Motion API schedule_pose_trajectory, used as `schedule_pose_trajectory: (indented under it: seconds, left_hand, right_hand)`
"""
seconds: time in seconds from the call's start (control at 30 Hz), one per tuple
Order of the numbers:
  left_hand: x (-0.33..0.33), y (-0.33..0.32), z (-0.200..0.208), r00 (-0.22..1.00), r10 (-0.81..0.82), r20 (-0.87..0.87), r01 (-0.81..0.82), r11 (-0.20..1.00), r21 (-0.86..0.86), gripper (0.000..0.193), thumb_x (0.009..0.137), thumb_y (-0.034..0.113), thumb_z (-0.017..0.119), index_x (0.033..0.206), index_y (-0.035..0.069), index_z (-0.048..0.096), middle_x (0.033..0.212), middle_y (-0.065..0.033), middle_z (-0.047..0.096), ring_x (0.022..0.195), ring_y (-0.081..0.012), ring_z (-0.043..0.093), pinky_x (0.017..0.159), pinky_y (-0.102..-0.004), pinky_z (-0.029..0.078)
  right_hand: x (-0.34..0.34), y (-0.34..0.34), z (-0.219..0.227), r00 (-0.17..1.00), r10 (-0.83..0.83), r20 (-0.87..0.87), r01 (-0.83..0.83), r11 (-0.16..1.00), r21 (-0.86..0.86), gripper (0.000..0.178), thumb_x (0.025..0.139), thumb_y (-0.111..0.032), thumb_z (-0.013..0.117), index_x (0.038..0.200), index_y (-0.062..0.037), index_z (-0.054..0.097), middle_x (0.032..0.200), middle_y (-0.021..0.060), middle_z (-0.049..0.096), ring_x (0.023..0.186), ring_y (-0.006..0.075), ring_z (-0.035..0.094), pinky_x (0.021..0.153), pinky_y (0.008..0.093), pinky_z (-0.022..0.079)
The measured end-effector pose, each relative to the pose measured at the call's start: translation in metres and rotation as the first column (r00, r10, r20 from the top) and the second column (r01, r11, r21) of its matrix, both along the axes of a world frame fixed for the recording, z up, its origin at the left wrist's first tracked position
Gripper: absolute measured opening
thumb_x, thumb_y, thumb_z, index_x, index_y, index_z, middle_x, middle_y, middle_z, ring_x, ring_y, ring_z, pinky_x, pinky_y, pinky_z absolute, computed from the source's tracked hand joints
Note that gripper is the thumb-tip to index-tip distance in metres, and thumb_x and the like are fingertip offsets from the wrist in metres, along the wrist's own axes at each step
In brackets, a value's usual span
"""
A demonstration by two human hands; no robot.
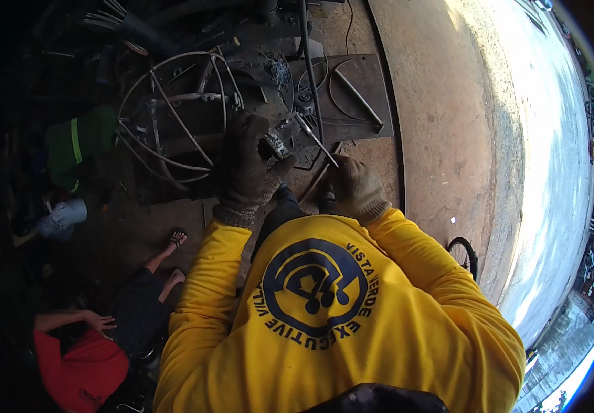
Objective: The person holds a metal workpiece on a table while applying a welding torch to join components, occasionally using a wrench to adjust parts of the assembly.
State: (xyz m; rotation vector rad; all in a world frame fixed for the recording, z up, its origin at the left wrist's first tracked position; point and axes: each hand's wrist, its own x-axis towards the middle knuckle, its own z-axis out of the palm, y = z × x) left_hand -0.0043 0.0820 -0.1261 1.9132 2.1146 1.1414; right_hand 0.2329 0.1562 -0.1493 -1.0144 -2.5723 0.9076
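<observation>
Both of my hands wear brown knit work gloves. My left hand [247,165] is closed around a small, rough metal piece [276,142], its thumb on the near side and its fingers curled behind. To the right, my right hand [359,187] grips the lower end of a thin, pale rod [317,141]. The rod slants up and left, its far end close beside the metal piece; whether they touch I cannot tell. Beneath both hands lies the edge of a dark metal work surface [342,127]. A round frame of bent metal rods [173,103] stands just left of my left hand.
A metal tube [359,96] and looped wire lie on the work surface at the far right. An upright dark bar [309,62] rises behind. A person in a red shirt [87,372] sits at lower left, near green cloth [80,141]. A bicycle wheel [463,256] stands right.
</observation>
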Motion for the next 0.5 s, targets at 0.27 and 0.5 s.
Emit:
schedule_pose_trajectory:
  seconds: [0.27,0.5]
  left_hand:
    - [0.001,-0.003,-0.006,1.000,-0.006,-0.004,0.006,1.000,0.004,0.079,0.072,0.025,0.095,0.131,0.002,0.049,0.130,-0.0210,0.056,0.120,-0.0402,0.058,0.103,-0.0467,0.049]
    - [0.000,-0.007,-0.010,0.999,-0.015,0.034,0.013,0.998,0.065,0.079,0.067,0.024,0.094,0.130,0.005,0.051,0.131,-0.0199,0.053,0.122,-0.0407,0.055,0.103,-0.0479,0.048]
  right_hand:
    - [-0.004,-0.001,0.012,0.983,0.066,0.172,-0.038,0.987,-0.159,0.030,0.099,-0.024,0.059,0.123,-0.0070,0.064,0.109,0.0173,0.072,0.100,0.0364,0.071,0.083,0.0442,0.057]
    - [-0.003,-0.001,0.001,0.980,0.073,0.187,-0.023,0.967,-0.255,0.032,0.096,-0.023,0.063,0.123,-0.0043,0.064,0.106,0.0186,0.072,0.096,0.0378,0.071,0.082,0.0451,0.058]
